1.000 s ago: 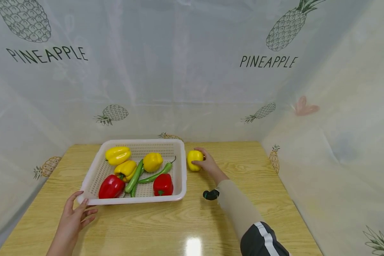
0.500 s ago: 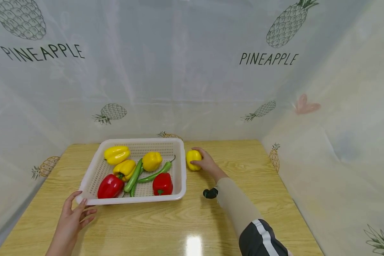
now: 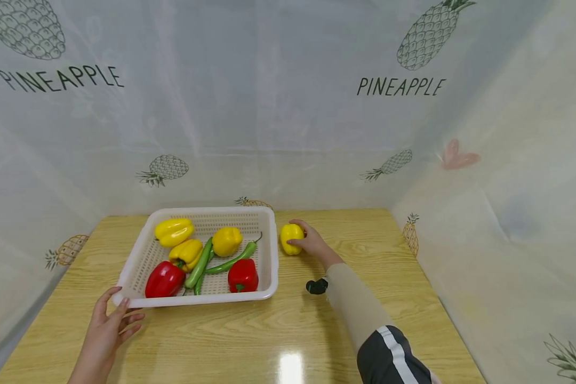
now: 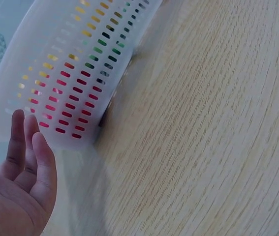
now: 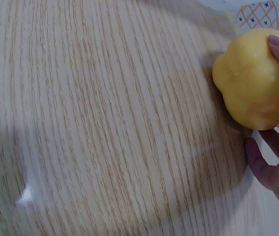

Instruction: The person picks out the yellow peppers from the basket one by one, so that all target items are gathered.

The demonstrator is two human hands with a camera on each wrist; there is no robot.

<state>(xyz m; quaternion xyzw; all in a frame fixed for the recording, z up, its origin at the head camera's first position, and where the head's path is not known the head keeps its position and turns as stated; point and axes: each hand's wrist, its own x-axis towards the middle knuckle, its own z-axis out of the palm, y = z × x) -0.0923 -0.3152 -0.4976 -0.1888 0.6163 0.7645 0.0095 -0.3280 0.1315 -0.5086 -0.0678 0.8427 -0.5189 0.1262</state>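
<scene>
In the head view my right hand [image 3: 312, 244] grips a yellow bell pepper [image 3: 290, 240] just to the right of the white plastic basket [image 3: 197, 302]. The right wrist view has this pepper [image 5: 255, 78] close to the wooden tabletop, with fingers on two sides of it. My left hand [image 3: 106, 322] holds the basket's near left corner between thumb and index finger. Its other fingers [image 4: 45, 164] stand off the slotted wall. Inside the basket lie several yellow bell peppers [image 3: 226, 241], red bell peppers [image 3: 243, 276] and long green chili peppers [image 3: 200, 264].
A wooden table [image 3: 211, 341] carries the basket. A pineapple-print plastic sheet [image 3: 278, 106] hangs behind the table and along its sides. At the right wrist sits a small black device [image 3: 317, 287].
The view has tilted slightly, shifting everything a little. Both hands keep their places on the basket corner and the yellow bell pepper.
</scene>
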